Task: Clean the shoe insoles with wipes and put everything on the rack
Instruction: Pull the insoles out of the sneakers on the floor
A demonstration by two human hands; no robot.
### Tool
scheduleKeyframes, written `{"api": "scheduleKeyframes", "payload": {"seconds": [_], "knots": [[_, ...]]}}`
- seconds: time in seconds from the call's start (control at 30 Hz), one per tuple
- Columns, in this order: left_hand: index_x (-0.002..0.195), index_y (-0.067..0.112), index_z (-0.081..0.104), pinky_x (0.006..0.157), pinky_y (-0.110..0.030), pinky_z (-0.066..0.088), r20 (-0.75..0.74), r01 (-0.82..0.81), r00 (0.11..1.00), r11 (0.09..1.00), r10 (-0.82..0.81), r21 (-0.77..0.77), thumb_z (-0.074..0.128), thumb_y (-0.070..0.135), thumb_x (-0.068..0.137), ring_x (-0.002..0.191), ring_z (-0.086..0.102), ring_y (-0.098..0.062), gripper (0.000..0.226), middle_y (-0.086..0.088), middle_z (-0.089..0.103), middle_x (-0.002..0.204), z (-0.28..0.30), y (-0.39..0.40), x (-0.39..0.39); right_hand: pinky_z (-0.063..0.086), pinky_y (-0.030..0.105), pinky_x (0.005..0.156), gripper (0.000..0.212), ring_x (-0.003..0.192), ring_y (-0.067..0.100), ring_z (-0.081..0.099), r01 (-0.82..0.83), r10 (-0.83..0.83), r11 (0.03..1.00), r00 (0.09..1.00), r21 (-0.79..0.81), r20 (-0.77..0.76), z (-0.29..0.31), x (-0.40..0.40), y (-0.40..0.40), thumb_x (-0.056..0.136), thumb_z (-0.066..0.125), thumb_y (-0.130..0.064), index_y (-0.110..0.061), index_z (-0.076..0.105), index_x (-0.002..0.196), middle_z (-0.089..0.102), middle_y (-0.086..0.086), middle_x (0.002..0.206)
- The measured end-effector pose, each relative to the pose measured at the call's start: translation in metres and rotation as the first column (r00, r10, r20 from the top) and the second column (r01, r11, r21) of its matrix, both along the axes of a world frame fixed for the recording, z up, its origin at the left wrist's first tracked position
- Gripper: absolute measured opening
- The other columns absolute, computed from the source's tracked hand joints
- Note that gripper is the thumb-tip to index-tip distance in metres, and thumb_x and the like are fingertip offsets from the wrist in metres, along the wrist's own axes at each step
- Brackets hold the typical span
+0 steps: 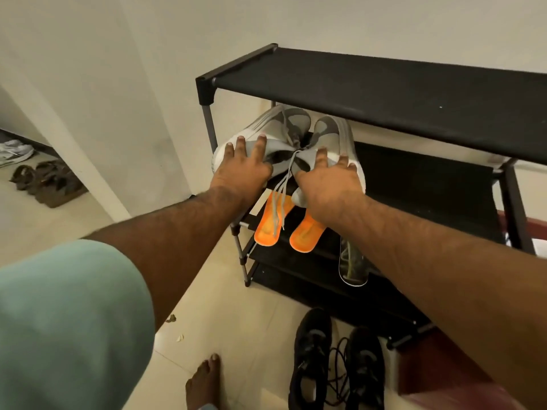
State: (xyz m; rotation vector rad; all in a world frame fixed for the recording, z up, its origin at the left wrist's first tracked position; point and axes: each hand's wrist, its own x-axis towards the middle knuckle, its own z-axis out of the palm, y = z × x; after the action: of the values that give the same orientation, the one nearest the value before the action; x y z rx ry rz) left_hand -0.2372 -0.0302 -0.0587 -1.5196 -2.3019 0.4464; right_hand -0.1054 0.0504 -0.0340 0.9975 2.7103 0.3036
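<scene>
A pair of grey and white sneakers sits tipped on its sides at the second shelf of a black shoe rack (384, 93), soles facing outward. My left hand (242, 170) grips the left sneaker (275, 119) with fingers spread over its heel end. My right hand (328, 182) grips the right sneaker (331, 128) the same way. Grey laces hang down between them. Two orange insoles (266, 229) (306, 235) lie side by side on the shelf below, partly hidden by my wrists. No wipes are in view.
A translucent, white-edged item (352, 261) lies on a lower shelf under my right forearm. A pair of black sneakers (313, 359) stands on the tiled floor in front of the rack, beside my bare foot (204, 380). Brown sandals (44, 182) lie at the far left.
</scene>
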Motion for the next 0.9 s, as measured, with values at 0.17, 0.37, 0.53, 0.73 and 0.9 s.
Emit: {"api": "scheduleKeyframes", "payload": {"seconds": [0.17, 0.37, 0.53, 0.73, 0.9], "knots": [[0.133, 0.018, 0.057, 0.098, -0.047, 0.049, 0.214, -0.005, 0.976, 0.988, -0.029, 0.157, 0.065, 0.029, 0.093, 0.127, 0.047, -0.035, 0.042, -0.014, 0.026, 0.156, 0.019, -0.021, 0.009, 0.047, 0.046, 0.080, 0.051, 0.114, 0.037, 0.050, 0.045, -0.056, 0.998, 0.972, -0.052, -0.227, 0.020, 0.038, 0.007, 0.081, 0.070, -0.021, -0.021, 0.044, 0.124, 0.039, 0.014, 0.135], [0.115, 0.017, 0.063, 0.076, -0.036, 0.051, 0.475, -0.035, 0.874, 0.961, -0.103, 0.273, 0.066, 0.043, 0.090, 0.101, 0.063, -0.024, 0.036, 0.007, 0.022, 0.162, 0.037, -0.078, 0.062, 0.051, 0.041, 0.087, 0.059, 0.107, 0.031, 0.058, -0.012, -0.147, 0.957, 0.842, -0.290, -0.519, 0.032, 0.099, -0.024, 0.072, 0.079, -0.037, -0.022, 0.048, 0.119, 0.020, 0.004, 0.153], [0.105, 0.014, 0.069, 0.075, -0.038, 0.051, 0.568, -0.121, 0.809, 0.903, -0.151, 0.413, 0.071, 0.041, 0.086, 0.100, 0.066, -0.026, 0.033, 0.009, 0.031, 0.159, 0.029, -0.152, 0.119, 0.046, 0.034, 0.093, 0.050, 0.113, 0.019, 0.056, -0.109, -0.190, 0.912, 0.742, -0.395, -0.643, 0.021, 0.145, -0.094, 0.071, 0.079, -0.038, -0.023, 0.054, 0.112, 0.017, -0.009, 0.156], [0.096, 0.007, 0.072, 0.076, -0.037, 0.050, 0.644, -0.206, 0.738, 0.842, -0.200, 0.498, 0.079, 0.029, 0.081, 0.098, 0.066, -0.029, 0.027, -0.005, 0.063, 0.131, 0.027, -0.222, 0.180, 0.046, 0.032, 0.095, 0.048, 0.116, 0.019, 0.054, -0.186, -0.160, 0.877, 0.756, -0.443, -0.635, 0.012, 0.177, -0.173, 0.072, 0.080, -0.037, -0.019, 0.058, 0.110, 0.030, -0.004, 0.151], [0.098, 0.010, 0.073, 0.070, -0.030, 0.045, 0.748, -0.332, 0.645, 0.825, -0.155, 0.457, 0.075, 0.026, 0.084, 0.096, 0.065, -0.025, 0.022, -0.001, 0.064, 0.126, -0.015, -0.265, 0.224, 0.040, 0.027, 0.093, 0.044, 0.121, 0.023, 0.050, -0.219, -0.128, 0.832, 0.818, -0.509, -0.561, -0.011, 0.202, -0.215, 0.074, 0.079, -0.026, -0.016, 0.058, 0.112, 0.023, 0.000, 0.155]]}}
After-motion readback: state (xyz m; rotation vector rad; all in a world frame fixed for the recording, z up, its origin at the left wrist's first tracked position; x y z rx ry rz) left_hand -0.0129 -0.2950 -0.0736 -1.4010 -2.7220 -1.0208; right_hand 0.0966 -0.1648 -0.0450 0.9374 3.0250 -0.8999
